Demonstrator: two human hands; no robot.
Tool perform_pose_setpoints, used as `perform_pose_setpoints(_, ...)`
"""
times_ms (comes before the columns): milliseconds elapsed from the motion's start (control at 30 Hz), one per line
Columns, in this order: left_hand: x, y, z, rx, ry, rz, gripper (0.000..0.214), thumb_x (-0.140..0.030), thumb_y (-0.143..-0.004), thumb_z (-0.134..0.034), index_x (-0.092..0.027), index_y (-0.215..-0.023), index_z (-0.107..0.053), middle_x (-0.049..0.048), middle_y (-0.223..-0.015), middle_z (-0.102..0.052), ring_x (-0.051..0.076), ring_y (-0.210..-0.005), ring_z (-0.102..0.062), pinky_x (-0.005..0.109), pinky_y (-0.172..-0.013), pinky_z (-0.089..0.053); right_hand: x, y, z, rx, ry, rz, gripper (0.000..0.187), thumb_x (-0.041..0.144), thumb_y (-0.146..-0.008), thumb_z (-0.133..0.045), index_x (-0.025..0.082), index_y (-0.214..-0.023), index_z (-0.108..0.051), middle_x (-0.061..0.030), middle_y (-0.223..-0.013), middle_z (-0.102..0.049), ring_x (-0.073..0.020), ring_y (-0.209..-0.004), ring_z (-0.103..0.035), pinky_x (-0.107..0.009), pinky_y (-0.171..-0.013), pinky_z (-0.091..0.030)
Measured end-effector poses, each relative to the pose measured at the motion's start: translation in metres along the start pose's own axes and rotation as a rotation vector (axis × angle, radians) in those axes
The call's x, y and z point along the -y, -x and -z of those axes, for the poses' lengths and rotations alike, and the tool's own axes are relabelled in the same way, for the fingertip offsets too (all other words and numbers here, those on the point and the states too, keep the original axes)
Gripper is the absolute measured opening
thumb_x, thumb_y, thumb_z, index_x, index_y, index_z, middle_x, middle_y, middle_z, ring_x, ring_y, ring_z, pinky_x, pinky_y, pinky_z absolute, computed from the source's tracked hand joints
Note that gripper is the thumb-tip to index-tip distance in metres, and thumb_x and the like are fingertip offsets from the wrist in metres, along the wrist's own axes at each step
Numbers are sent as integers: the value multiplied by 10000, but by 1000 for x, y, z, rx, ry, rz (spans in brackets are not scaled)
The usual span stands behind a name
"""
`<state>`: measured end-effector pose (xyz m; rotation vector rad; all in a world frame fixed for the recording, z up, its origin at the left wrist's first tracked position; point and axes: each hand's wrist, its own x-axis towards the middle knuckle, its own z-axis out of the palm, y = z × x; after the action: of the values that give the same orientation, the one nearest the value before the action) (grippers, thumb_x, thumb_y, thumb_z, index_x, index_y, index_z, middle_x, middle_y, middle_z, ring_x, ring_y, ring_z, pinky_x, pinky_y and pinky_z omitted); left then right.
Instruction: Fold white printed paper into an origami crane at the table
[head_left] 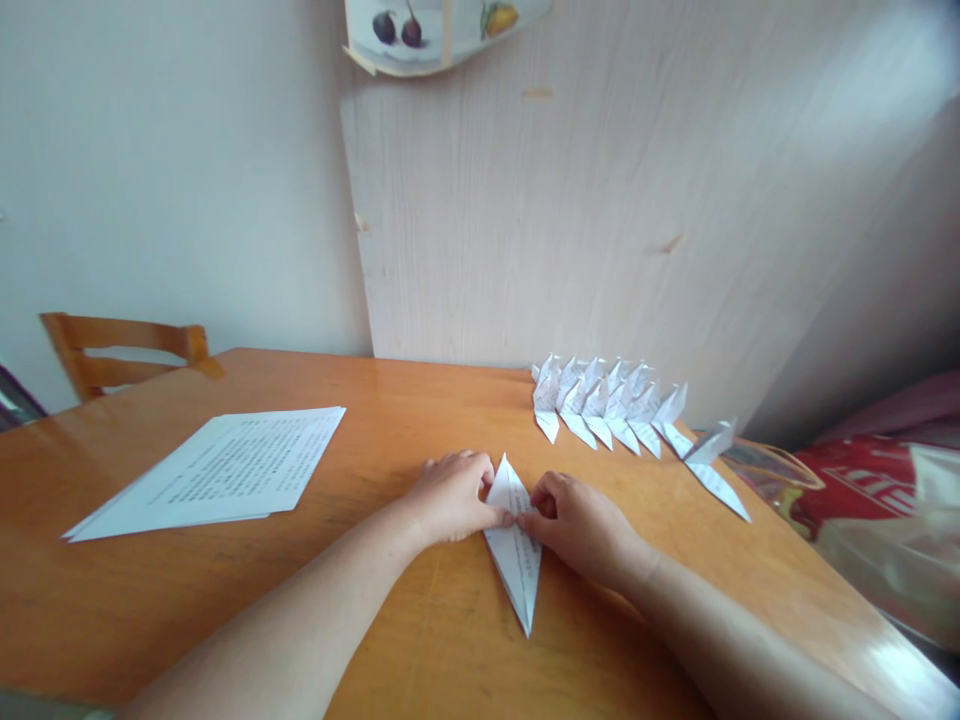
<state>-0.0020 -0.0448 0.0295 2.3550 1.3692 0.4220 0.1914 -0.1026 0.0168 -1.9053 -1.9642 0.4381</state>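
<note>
A folded sheet of printed paper, shaped like a long narrow diamond, lies on the wooden table in front of me. One tip points away from me and the other towards me. My left hand grips its left edge, with the thumb pressed on the paper near the middle. From the other side my right hand pinches the right edge, its fingers curled and its thumb close to the left thumb. A crease runs down the paper's length, with printed text beside it.
Several folded paper figures stand in rows at the table's back right, one a little apart. Printed sheets lie stacked at the left. Behind them is a wooden chair. Red and clear bags sit beyond the right edge.
</note>
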Motion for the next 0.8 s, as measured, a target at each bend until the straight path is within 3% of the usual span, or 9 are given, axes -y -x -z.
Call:
perform_pose_setpoints(100,0,1,-5,12,173,-7,359,-420,-631,-787,-230,-866,-594,14,-897,-660,229,-824,-592,290,-682,-343,0,1,-2,-24,-27,13,192,388,-771,-669,223,-825,-587,-11,-788,-648,-172,-676,-552,-280,-556,-313)
perform_pose_setpoints(267,3,-1,-18,50,670,19,298,-204,-686,-692,-213,-928,-518,-18,-784,-632,165,-726,-572,248,-631,-358,-7,-3,-8,-72,-151,43,237,349,-753,-693,211,-900,-569,-14,-807,-625,-171,-691,-548,-292,-601,-365)
perform_pose_setpoints(400,-3,-2,-12,35,868,51,355,-162,-734,-649,-197,-1040,-472,-19,-800,-611,145,-699,-561,254,-642,-388,-11,-8,-10,-181,-433,31,556,402,-751,-728,198,-1229,-532,-64,-991,-623,-212,-867,-583,-331,-739,-430)
perform_pose_setpoints(467,-6,-2,-5,31,978,32,377,-177,-753,-666,-191,-1072,-464,2,-859,-623,155,-761,-585,273,-702,-422,-8,-8,-7,-149,-679,-5,655,449,-758,-733,197,-1311,-489,-79,-1033,-629,-225,-913,-590,-334,-750,-437)
perform_pose_setpoints(533,-8,-2,0,37,1086,8,377,-186,-763,-683,-186,-1076,-474,27,-918,-635,173,-840,-606,297,-772,-444,-3,-6,-2,-11,-925,-39,582,486,-785,-712,191,-1255,-538,-66,-961,-650,-205,-822,-594,-311,-676,-421)
perform_pose_setpoints(600,-8,-3,3,42,1154,-15,345,-183,-763,-690,-179,-1054,-504,46,-961,-644,188,-902,-612,317,-828,-451,2,-2,4,97,-1074,-36,407,502,-812,-691,175,-1046,-630,-32,-814,-636,-159,-687,-544,-284,-610,-372)
perform_pose_setpoints(700,-7,-4,3,42,1196,-34,258,-163,-754,-681,-163,-985,-566,58,-986,-653,192,-942,-607,326,-875,-445,6,2,9,77,-1143,-10,317,474,-815,-707,170,-791,-619,9,-685,-569,-117,-612,-457,-270,-594,-329)
perform_pose_setpoints(800,-6,-3,2,80,1234,-32,205,-217,-798,-669,-154,-982,-605,71,-997,-668,200,-939,-618,337,-878,-449,5,3,9,38,-1150,10,298,444,-813,-721,171,-761,-612,16,-678,-559,-113,-618,-442,-270,-605,-329)
